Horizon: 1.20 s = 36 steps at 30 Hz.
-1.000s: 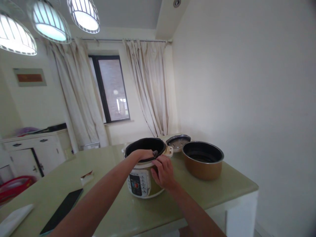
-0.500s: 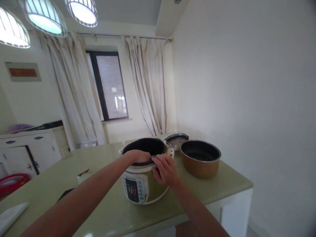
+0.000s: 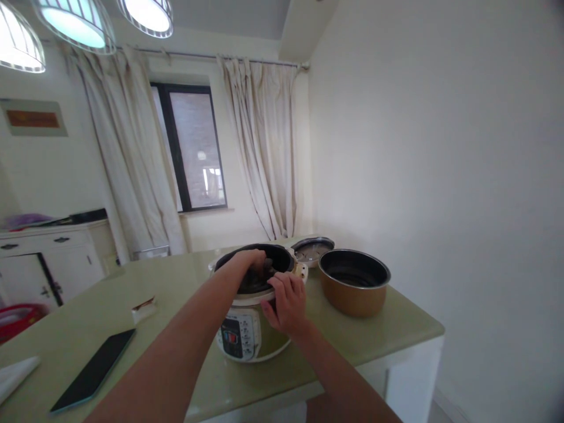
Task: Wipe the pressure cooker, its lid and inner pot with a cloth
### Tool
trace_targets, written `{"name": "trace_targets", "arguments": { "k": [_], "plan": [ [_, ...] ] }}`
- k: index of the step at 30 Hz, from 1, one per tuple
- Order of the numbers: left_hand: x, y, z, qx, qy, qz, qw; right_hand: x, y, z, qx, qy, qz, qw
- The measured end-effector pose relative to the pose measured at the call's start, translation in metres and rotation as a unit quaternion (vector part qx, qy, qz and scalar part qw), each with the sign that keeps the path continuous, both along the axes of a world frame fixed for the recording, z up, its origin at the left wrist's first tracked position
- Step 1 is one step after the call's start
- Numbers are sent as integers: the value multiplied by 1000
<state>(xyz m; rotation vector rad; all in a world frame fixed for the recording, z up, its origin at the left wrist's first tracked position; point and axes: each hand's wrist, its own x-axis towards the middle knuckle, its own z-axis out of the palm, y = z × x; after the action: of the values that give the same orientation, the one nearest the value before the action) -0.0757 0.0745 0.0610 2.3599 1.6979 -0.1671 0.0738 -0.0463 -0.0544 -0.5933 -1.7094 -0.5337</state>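
Observation:
An electric pressure cooker [image 3: 247, 338] stands on the pale green table [image 3: 388, 329], lid off, its dark rim showing. My left hand [image 3: 251, 262] reaches over the cooker's opening with fingers curled on something small and dark at the rim. My right hand [image 3: 286, 302] presses against the cooker's front right edge, fingers bent over the rim. A brown inner pot [image 3: 353, 288] with a dark inside sits to the right of the cooker. Behind them lies a round metal lid [image 3: 314, 249].
A black phone [image 3: 94, 376] lies on the table at the left, with a small packet [image 3: 143, 308] farther back and a white cloth [image 3: 15, 376] at the far left edge. A white cabinet [image 3: 48, 258], curtains and a window stand behind; a plain wall runs along the right.
My left hand has moved from the cooker's near rim further over its opening. My right hand stays at the rim. The camera has shifted slightly, so the phone shows again.

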Motion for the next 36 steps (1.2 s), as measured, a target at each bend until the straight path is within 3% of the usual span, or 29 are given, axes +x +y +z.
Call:
{"name": "trace_targets", "arguments": {
  "k": [4,7,15,17,19,22,26,28,31,32,33,34,36],
  "plan": [
    [30,-5,2,-31,-39,-48,998,1,1,-2,-6,0,2,1000],
    [35,-21,4,-80,-47,-69,993,2,0,-1,-9,0,1,1000],
    [-6,-66,20,-167,-16,-53,984,7,-1,-1,-3,-5,28,1000],
    [-20,-75,28,-145,-36,-71,986,6,-4,2,-4,4,41,999],
    [-34,-83,36,-68,-71,-89,991,7,-8,12,-21,9,34,999],
    [-55,-89,39,42,-152,-80,984,10,-11,47,-96,-39,-26,994],
    [-76,-81,20,178,-201,-10,963,5,7,111,-273,-152,-88,946],
    [-83,-73,6,241,-169,51,954,-7,26,131,-376,-260,-44,888],
    [-89,-62,-11,258,-149,93,950,-38,55,133,-491,-412,78,764],
    [-90,-59,-14,257,-149,98,950,-50,63,127,-501,-430,107,744],
    [-90,-57,-16,256,-149,104,949,-62,69,119,-488,-440,117,745],
    [-91,-55,-17,254,-148,113,949,-72,74,111,-456,-442,112,764],
    [-91,-53,-19,244,-147,131,949,-88,81,95,-372,-425,77,822]
  ]
}}
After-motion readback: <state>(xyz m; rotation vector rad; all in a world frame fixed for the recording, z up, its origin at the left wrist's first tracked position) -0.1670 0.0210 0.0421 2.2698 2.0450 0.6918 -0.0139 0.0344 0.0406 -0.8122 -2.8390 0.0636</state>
